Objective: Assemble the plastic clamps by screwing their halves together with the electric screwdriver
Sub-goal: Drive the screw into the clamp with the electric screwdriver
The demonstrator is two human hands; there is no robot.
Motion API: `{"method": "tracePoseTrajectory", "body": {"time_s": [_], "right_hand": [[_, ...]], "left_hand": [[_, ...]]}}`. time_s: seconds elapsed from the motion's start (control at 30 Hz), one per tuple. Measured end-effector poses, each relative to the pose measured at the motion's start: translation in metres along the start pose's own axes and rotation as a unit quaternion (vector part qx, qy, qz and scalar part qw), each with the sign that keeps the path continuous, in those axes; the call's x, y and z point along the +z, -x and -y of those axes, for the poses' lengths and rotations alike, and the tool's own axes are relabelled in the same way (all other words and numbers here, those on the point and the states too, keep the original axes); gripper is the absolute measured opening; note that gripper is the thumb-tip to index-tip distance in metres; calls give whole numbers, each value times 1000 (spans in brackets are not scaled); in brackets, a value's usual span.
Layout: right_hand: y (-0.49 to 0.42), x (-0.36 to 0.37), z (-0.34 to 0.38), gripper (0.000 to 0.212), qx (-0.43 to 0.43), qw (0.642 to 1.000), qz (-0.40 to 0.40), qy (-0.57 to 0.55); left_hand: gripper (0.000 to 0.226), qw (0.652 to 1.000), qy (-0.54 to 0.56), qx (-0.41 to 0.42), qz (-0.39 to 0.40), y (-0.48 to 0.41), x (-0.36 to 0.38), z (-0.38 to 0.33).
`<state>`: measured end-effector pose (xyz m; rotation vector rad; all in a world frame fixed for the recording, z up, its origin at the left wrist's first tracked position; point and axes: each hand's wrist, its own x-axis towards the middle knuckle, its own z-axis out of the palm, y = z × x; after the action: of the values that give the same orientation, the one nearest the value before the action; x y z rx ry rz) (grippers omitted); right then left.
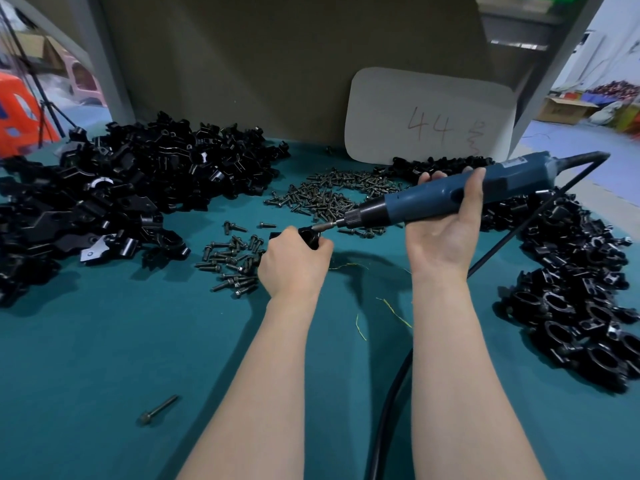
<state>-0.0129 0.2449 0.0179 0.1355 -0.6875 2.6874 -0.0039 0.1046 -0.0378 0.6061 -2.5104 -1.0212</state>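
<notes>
The surface (104, 341) is covered with teal cloth. A grey frame (104, 64) and a brown board (242, 81) stand at its far edge. Beyond the right edge a blurred workshop floor with boxes (568, 109) shows. A big heap of black halves (121, 188) fills the far left corner, screws (329, 195) lie scattered toward the far edge, and assembled clamps (581, 306) pile along the right edge. The clamp (309, 237) is small, black and glossy. The left hand (294, 261) grips it with curled fingers near the middle of the surface. The right hand (446, 226) is wrapped round the blue screwdriver (450, 192), whose bit meets the clamp's top. A white card (429, 116) leaning on the board bears a handwritten "44".
</notes>
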Motion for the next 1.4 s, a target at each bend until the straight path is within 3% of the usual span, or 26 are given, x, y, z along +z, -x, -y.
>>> {"method": "tracePoseTrajectory", "body": {"time_s": [0.13,0.3,0.4,0.47,0.57,0.7,0.83,0.93,1.07,1.13,1.4], "right_hand": [[-1,0,4,28,3,999,37,2],[-2,-3,9,15,-12,1000,3,-24],[-4,-4,12,20,-19,999,-37,-33],[-5,-5,11,25,-18,997,-72,-17],[-5,-4,7,20,-32,993,-117,8],[-4,2,3,21,-41,992,-112,31],[-4,7,0,28,-41,993,-101,39],[-4,8,-2,26,-33,993,-99,51],[-3,8,-5,45,-40,993,-93,66],[-3,9,-6,43,-45,993,-89,71],[1,18,-14,39,-54,989,-78,110]], "left_hand": [[28,1000,0,-8,18,0,-2,-3],[31,999,9,-27,34,-1,-4,-4],[24,992,109,-49,45,-3,-4,-4],[14,948,302,-94,40,-5,-6,-4],[10,829,530,-173,50,-8,-10,-5],[8,772,597,-209,63,-12,-12,-3],[14,739,631,-227,65,-14,-11,-3],[16,779,593,-200,44,-13,-5,-5],[15,822,545,-164,28,-13,0,-4],[15,840,523,-145,18,-11,1,-4],[18,866,481,-136,-22,-11,6,0]]}}
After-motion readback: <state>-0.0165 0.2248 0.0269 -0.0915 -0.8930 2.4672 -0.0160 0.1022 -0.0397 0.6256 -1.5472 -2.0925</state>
